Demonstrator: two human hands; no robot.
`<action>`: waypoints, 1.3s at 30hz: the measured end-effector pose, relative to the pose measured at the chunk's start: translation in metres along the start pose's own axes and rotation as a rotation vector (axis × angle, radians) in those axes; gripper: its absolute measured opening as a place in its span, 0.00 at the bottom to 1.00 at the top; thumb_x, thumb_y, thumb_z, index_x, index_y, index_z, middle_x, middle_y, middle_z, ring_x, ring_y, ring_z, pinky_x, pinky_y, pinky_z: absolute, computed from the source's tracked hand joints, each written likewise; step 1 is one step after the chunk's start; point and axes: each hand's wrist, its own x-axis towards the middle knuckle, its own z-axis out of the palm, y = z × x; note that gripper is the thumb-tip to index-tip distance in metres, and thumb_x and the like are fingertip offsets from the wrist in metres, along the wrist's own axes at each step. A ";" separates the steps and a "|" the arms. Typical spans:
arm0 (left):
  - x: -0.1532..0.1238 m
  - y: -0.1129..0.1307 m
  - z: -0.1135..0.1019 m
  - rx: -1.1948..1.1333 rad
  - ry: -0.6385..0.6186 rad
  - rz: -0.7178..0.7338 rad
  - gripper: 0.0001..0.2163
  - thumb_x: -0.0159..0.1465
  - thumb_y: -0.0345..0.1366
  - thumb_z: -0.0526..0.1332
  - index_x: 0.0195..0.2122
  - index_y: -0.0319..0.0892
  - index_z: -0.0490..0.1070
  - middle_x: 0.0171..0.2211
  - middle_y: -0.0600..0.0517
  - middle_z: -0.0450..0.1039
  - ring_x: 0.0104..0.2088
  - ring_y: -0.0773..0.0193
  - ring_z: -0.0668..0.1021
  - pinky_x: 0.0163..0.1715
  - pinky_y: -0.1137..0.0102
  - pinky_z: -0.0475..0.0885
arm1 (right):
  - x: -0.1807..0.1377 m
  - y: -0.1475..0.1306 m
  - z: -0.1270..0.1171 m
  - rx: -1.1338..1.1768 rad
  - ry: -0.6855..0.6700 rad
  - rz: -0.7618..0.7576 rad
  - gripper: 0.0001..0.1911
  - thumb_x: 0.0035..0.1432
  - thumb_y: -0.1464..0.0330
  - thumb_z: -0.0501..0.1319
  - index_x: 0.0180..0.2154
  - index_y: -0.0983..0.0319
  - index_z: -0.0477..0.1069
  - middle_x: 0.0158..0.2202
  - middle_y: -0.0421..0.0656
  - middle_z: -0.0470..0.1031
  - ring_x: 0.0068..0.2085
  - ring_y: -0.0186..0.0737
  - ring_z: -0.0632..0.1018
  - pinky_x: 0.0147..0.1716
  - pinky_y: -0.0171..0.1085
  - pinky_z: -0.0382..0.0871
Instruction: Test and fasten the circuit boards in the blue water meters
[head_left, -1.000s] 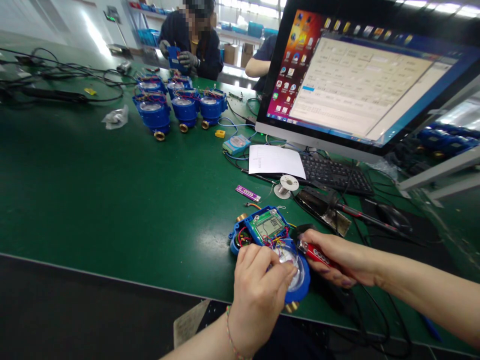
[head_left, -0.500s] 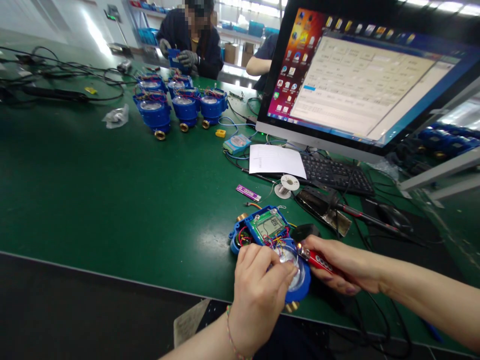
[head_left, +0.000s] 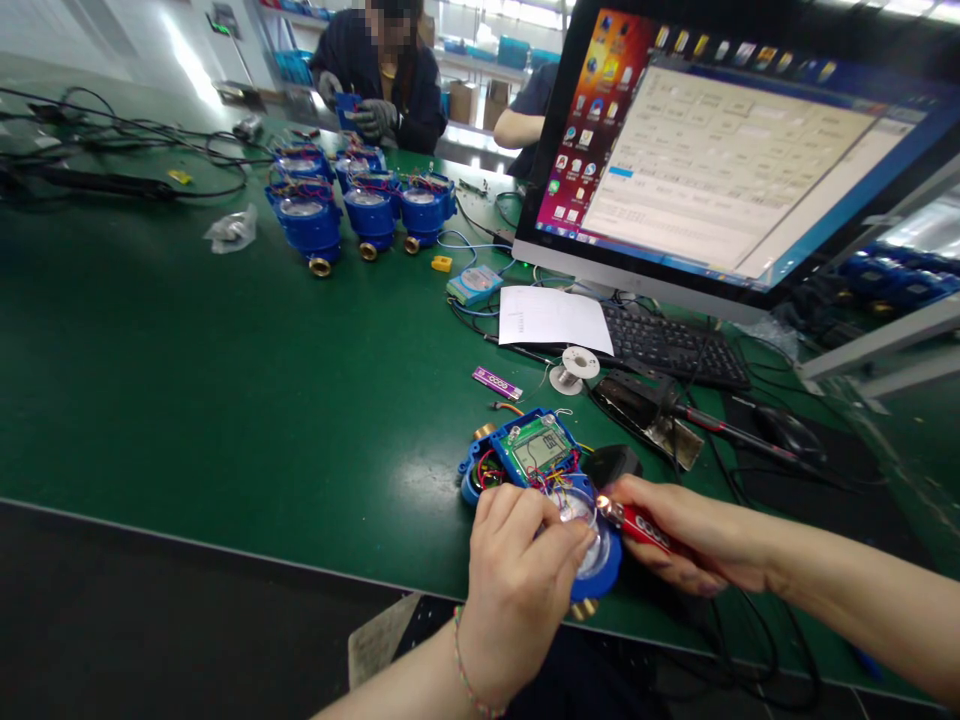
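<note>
An opened blue water meter (head_left: 525,460) with a green display board and coloured wires lies near the table's front edge. My left hand (head_left: 521,580) is closed over its clear round dial, gripping the meter body. My right hand (head_left: 690,545) is closed round a small red tool (head_left: 641,527) whose metal tip touches the dial's right edge. A bead bracelet circles my left wrist.
A large monitor (head_left: 720,160) and keyboard (head_left: 667,345) stand at right, with a paper sheet (head_left: 551,318), solder spool (head_left: 574,368), soldering iron stand (head_left: 645,415) and mouse (head_left: 787,432). Several blue meters (head_left: 360,205) sit at the back. Cables (head_left: 112,150) lie far left. A gloved person (head_left: 382,80) works opposite.
My right hand with the red tool has edged slightly left toward the dial. My left hand keeps its hold on the meter.
</note>
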 end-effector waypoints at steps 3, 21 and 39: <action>0.000 0.001 0.000 0.004 0.010 0.005 0.05 0.61 0.29 0.59 0.28 0.42 0.70 0.25 0.55 0.65 0.29 0.67 0.64 0.31 0.69 0.56 | -0.001 -0.002 0.000 0.018 0.006 -0.008 0.32 0.56 0.47 0.38 0.12 0.62 0.52 0.08 0.36 0.51 0.08 0.24 0.53 0.08 0.26 0.41; 0.000 0.000 0.001 0.007 -0.005 -0.002 0.05 0.60 0.28 0.60 0.28 0.42 0.71 0.25 0.55 0.64 0.30 0.67 0.64 0.32 0.69 0.57 | 0.004 -0.008 -0.003 0.058 0.047 -0.077 0.33 0.57 0.46 0.36 0.13 0.62 0.53 0.08 0.36 0.50 0.08 0.25 0.52 0.07 0.26 0.40; 0.001 0.000 0.000 0.010 -0.004 -0.003 0.05 0.61 0.29 0.59 0.28 0.42 0.70 0.25 0.55 0.64 0.29 0.67 0.64 0.32 0.69 0.57 | -0.001 -0.011 -0.003 0.044 0.067 -0.086 0.34 0.52 0.39 0.39 0.14 0.62 0.52 0.08 0.35 0.50 0.09 0.25 0.52 0.09 0.27 0.40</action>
